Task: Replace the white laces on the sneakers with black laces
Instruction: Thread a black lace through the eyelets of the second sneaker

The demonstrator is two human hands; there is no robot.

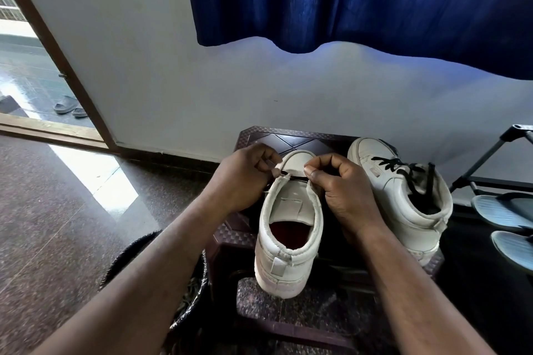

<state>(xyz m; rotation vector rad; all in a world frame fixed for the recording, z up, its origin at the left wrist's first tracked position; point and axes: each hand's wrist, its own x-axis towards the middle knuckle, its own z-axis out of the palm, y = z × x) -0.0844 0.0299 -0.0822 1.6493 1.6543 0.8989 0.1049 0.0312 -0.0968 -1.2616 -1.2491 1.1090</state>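
Two white sneakers stand on a dark brown plastic stool (291,138). The near sneaker (290,242) has its heel toward me and shows a single black lace (292,178) running straight across its lowest eyelets. My left hand (245,176) pinches the lace at the shoe's left eyelet edge. My right hand (343,187) pinches it at the right edge. The second sneaker (403,196) stands to the right, threaded with a black lace (403,167) whose ends hang loose. No white laces are visible.
A white wall rises behind the stool, with a blue curtain (360,0) hanging above it. On the right stand a metal shoe rack (490,153) and blue slippers (507,210). A dark bag (190,297) sits to the left of the stool. An open doorway (34,81) is at far left.
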